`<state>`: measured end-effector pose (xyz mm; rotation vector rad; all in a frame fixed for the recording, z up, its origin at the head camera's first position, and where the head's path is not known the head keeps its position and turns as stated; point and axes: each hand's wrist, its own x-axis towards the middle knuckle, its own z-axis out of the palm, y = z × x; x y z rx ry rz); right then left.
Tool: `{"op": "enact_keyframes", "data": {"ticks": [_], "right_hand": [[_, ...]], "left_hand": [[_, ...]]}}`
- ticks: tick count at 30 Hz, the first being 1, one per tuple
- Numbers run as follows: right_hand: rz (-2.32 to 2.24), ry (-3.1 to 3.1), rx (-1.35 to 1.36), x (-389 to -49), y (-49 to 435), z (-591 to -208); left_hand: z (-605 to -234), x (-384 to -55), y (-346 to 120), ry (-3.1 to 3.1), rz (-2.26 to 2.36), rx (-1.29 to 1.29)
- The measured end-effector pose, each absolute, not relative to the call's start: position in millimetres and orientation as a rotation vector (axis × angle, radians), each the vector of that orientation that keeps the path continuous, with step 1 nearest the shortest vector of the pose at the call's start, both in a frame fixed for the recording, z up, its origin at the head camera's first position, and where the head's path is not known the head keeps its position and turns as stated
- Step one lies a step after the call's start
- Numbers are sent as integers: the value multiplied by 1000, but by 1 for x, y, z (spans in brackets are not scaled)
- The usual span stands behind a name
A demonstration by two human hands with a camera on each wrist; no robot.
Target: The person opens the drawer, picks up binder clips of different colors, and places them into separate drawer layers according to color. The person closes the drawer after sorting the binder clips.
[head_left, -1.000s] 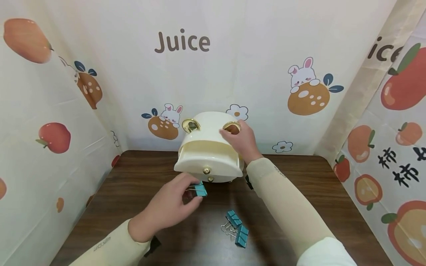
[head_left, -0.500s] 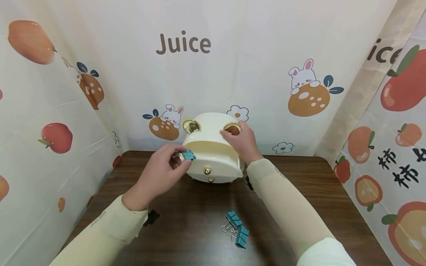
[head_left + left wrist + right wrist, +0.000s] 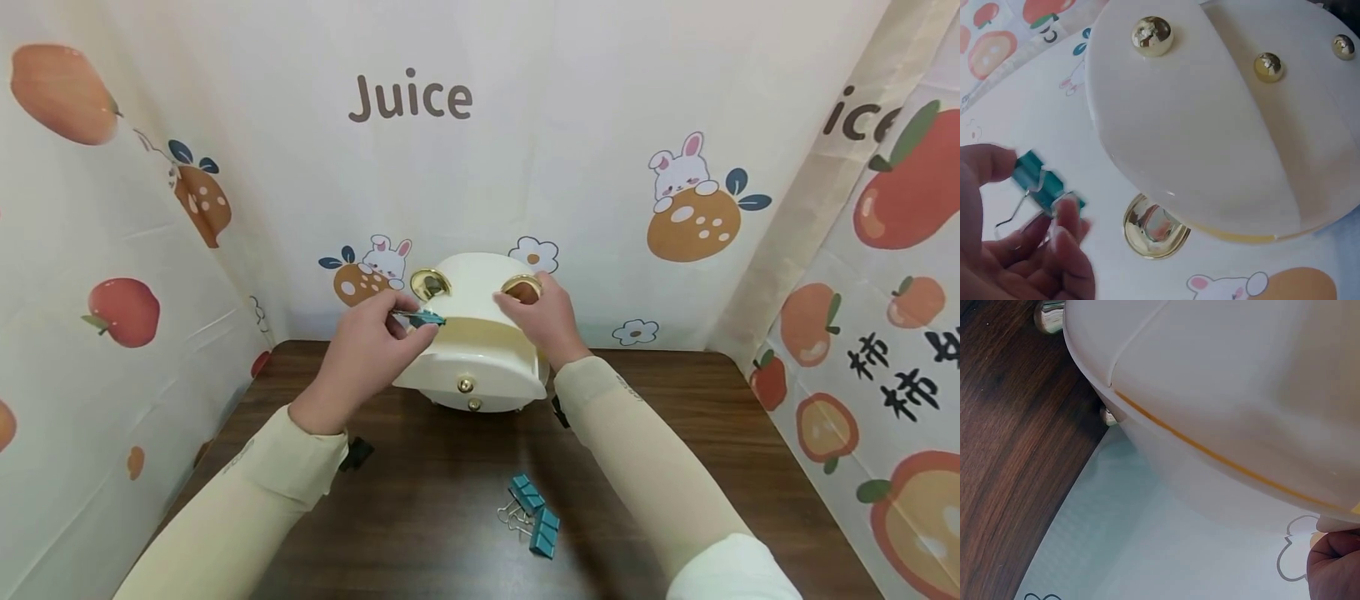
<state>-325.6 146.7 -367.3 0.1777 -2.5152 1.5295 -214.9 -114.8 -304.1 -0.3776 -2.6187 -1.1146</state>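
A cream-white storage box [image 3: 476, 283] with gold-rimmed round ears stands at the back of the table, its upper drawer [image 3: 502, 375] pulled out. My left hand [image 3: 360, 354] pinches a teal binder clip [image 3: 427, 318] between thumb and fingers, above the drawer's left side. In the left wrist view the clip [image 3: 1041, 181] shows its wire handles among the fingertips. On the right, my other hand [image 3: 546, 321] grips the right ear [image 3: 522, 289] of the box. Only part of that hand [image 3: 1338, 569] enters the right wrist view, at the lower right corner.
Two more teal binder clips, one farther back [image 3: 528, 493] and one nearer [image 3: 545, 533], lie together on the dark wooden table [image 3: 420, 517]. A printed curtain [image 3: 562, 125] surrounds the table at the back and sides. Gold knobs [image 3: 466, 385] project from the drawer fronts.
My left hand has risen with the binder clip from in front of the box to above the open drawer's left side. The right hand has kept its place on the ear.
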Motion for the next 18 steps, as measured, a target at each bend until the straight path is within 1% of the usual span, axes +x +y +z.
{"op": "enact_keyframes", "data": {"ticks": [10, 18], "right_hand": [[1513, -2527, 166, -324, 148, -366], [1499, -2529, 178, -323, 147, -365]], "left_hand": [[-311, -233, -106, -2883, -914, -317], [-317, -241, -103, -2949, -834, -286]]}}
